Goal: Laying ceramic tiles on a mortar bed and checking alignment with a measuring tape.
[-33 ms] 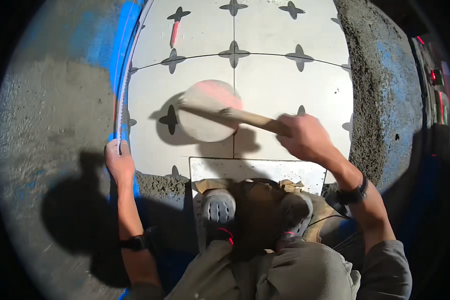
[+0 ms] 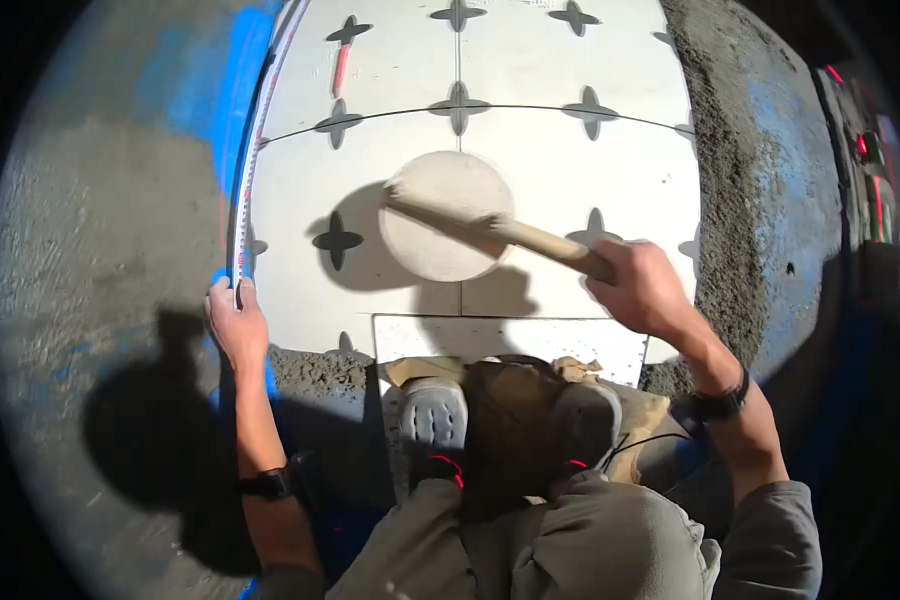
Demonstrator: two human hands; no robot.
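Round-headed tool: its pale flat disc (image 2: 460, 175) sits over the joint between the two near tiles, a wooden handle (image 2: 545, 242) slanting toward the near right; whether the disc touches them cannot be told.
Right hand: the right hand (image 2: 642, 288) is wrapped around the handle's end.
Left hand: the left hand (image 2: 236, 318), fingers narrow, pinches the near end of a graduated strip (image 2: 254, 150) running along the tiles' left edge.
Tiles: white tiles (image 2: 590, 165) with dark four-lobed motifs; a slim red piece (image 2: 341, 70) lies on the far left one.
Near side: a speckled white board (image 2: 510, 332) overlaps the tiles; shoes (image 2: 434, 412) stand just behind, by brown paper (image 2: 645, 415).
Right side: rough grey mortar (image 2: 725, 190) borders the tiles.
Left side: grey floor (image 2: 100, 220) with blue patches.
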